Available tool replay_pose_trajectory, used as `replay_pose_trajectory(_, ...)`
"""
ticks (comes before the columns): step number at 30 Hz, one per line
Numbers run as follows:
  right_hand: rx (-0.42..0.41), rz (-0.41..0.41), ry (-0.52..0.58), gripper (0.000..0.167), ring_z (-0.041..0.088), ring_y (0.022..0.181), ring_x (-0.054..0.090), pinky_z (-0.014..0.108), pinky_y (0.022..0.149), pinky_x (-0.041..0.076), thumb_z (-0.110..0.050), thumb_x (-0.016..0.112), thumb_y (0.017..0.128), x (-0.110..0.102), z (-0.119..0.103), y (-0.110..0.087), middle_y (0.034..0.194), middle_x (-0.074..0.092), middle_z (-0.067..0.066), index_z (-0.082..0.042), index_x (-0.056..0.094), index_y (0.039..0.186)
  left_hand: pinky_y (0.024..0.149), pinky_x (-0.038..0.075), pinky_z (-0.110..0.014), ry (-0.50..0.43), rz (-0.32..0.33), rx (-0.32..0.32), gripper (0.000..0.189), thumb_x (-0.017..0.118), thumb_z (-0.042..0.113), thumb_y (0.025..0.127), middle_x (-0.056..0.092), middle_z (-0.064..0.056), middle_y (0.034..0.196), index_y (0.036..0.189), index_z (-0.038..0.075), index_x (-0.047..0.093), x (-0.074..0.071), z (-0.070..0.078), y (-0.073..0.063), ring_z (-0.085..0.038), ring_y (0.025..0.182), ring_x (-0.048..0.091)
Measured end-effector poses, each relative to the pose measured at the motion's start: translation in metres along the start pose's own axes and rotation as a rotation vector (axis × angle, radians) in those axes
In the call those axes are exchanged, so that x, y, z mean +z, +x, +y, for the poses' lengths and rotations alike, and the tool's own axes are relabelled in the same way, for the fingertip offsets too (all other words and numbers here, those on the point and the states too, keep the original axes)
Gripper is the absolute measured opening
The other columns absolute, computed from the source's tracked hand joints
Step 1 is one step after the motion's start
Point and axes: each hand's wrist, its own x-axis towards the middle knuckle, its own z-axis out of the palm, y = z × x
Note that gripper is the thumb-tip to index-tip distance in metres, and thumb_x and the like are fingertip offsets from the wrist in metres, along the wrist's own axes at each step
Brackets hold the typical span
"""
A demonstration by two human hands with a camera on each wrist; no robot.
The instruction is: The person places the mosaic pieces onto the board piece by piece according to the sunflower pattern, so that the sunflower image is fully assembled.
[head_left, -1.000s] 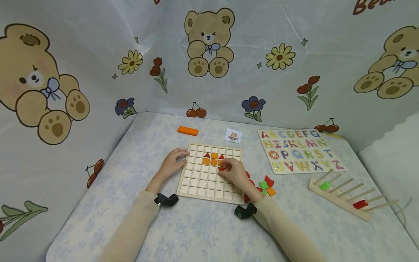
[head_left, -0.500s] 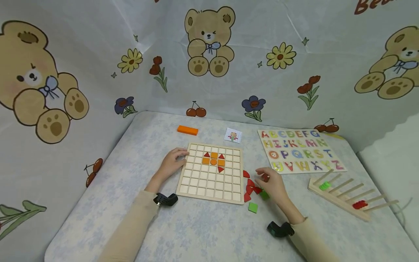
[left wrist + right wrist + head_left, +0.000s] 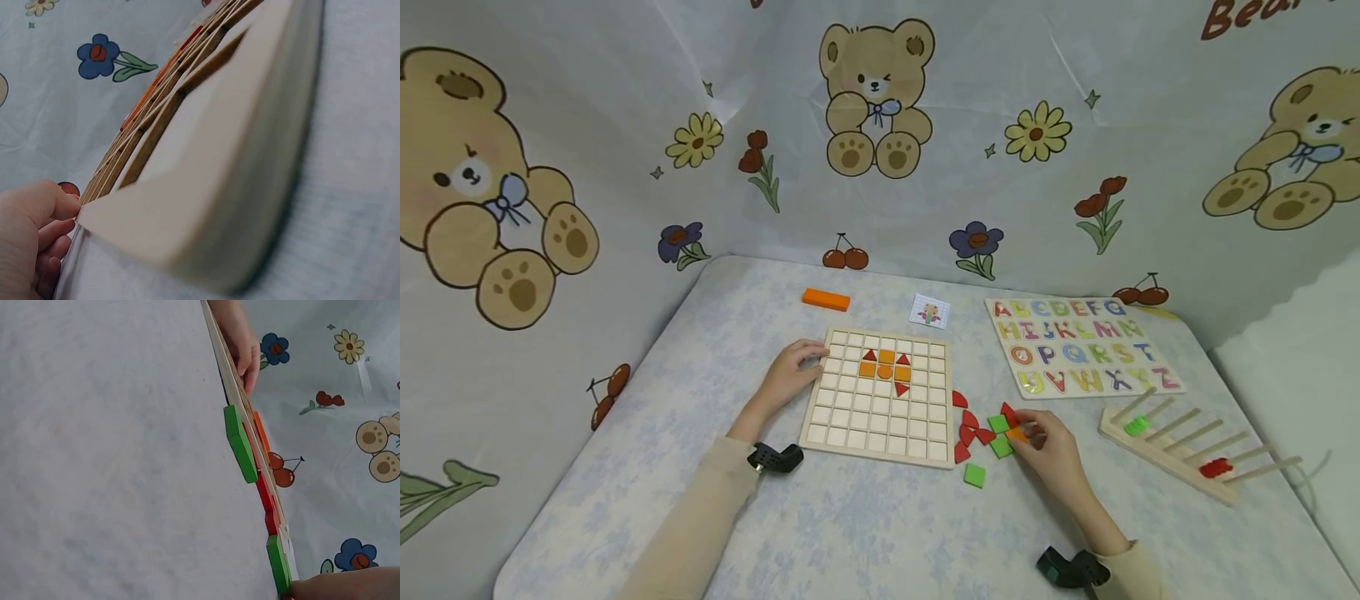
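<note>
A wooden grid board (image 3: 850,425) lies mid-table, with orange tiles (image 3: 887,357) and red triangles (image 3: 902,389) in its upper cells. My left hand (image 3: 790,375) rests at the board's left edge; in the left wrist view its fingers (image 3: 53,203) touch the frame near a corner. Right of the board, my right hand (image 3: 1052,446) has thumb and forefinger around an orange square tile (image 3: 1017,435) in a small pile. Green square tiles (image 3: 1000,447) and a red piece (image 3: 1008,412) lie against it. In the right wrist view a fingertip (image 3: 300,587) is beside a green tile (image 3: 278,565).
Several red pieces (image 3: 967,419) lie along the board's right edge, with a lone green square (image 3: 974,476) below. Behind the board are an orange bar (image 3: 826,299) and a pattern card (image 3: 929,312). An alphabet board (image 3: 1082,346) and a pegged wooden stand (image 3: 1172,458) occupy the right side.
My right hand has left the red triangle on the grid, moved right off the board, then come down over the loose tiles around the orange square. My left hand has stayed at the board's edge.
</note>
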Motion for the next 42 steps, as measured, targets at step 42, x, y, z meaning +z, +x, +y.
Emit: replay_pose_trajectory(42, -0.333, -0.311, 0.243, 0.036, 0.034, 0.101, 0.062, 0.044, 0.09, 0.055, 0.01, 0.067, 0.084, 0.123, -0.11, 0.084, 0.11, 0.065, 0.021, 0.007, 0.063, 0.12, 0.116, 0.037, -0.052, 0.012, 0.022, 0.03, 0.03, 0.062, 0.012, 0.097, 0.057, -0.011, 0.138, 0.126, 0.006, 0.068, 0.002, -0.003, 0.002, -0.032, 0.137, 0.046)
